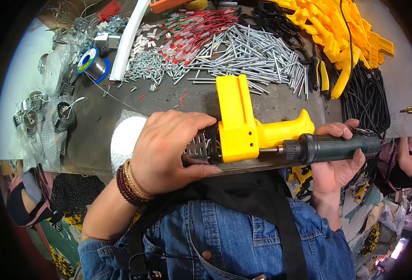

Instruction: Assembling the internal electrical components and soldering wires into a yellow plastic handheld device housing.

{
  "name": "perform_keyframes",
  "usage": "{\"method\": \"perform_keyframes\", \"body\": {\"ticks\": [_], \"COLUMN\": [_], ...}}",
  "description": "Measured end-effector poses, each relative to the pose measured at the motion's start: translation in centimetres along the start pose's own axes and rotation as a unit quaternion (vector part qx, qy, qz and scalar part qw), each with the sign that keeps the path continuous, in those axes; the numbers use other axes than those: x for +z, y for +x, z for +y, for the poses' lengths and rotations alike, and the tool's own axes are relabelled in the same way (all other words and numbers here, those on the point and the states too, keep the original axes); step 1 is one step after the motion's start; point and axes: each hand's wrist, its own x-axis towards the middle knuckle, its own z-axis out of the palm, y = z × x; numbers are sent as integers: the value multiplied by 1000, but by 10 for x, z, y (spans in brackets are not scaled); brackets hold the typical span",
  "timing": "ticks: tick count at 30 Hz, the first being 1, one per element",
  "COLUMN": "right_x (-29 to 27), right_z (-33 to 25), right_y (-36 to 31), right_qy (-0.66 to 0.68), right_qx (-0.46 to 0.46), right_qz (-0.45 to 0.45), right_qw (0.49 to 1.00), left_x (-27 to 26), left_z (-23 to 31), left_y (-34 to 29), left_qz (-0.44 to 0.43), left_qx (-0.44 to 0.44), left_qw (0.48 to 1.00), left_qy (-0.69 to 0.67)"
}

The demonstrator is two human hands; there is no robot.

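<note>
My left hand (171, 151) is wrapped round a black slotted cylindrical part (197, 148) at the left end of a yellow plastic tool housing (238, 135). The housing has a grip-shaped handle (287, 129) pointing right and a flat block standing up, with two small holes near its lower corner. In my right hand (339, 161), fingers closed round it, lies a dark green electric screwdriver (332, 148). Its metal shaft (270, 150) runs left to the housing's right side; the tip is hidden. My left palm covers most of the black part.
Long screws (257, 56), short screws (152, 65) and red-wired parts (192, 32) lie piled at the back. Yellow plastic parts (327, 28), pliers (318, 74) and black cables (366, 98) lie right. A solder spool (94, 65) and metal coil parts (31, 109) are left.
</note>
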Motion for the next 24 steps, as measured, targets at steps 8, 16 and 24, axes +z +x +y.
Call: {"method": "perform_keyframes", "body": {"ticks": [8, 16, 24], "right_x": [3, -4, -3], "right_z": [4, 7, -22], "right_y": [1, -1, 4], "right_qy": [19, 16, -201], "right_qx": [-1, 15, 65], "right_qz": [-5, -3, -81], "right_qw": [1000, 1000, 974], "left_x": [1, 2, -1], "left_z": [1, 0, 0], "left_y": [0, 0, -2], "left_qz": [-4, -3, -6], "left_qx": [2, 0, -13], "left_qw": [1000, 1000, 1000], "left_qy": [0, -14, -13]}}
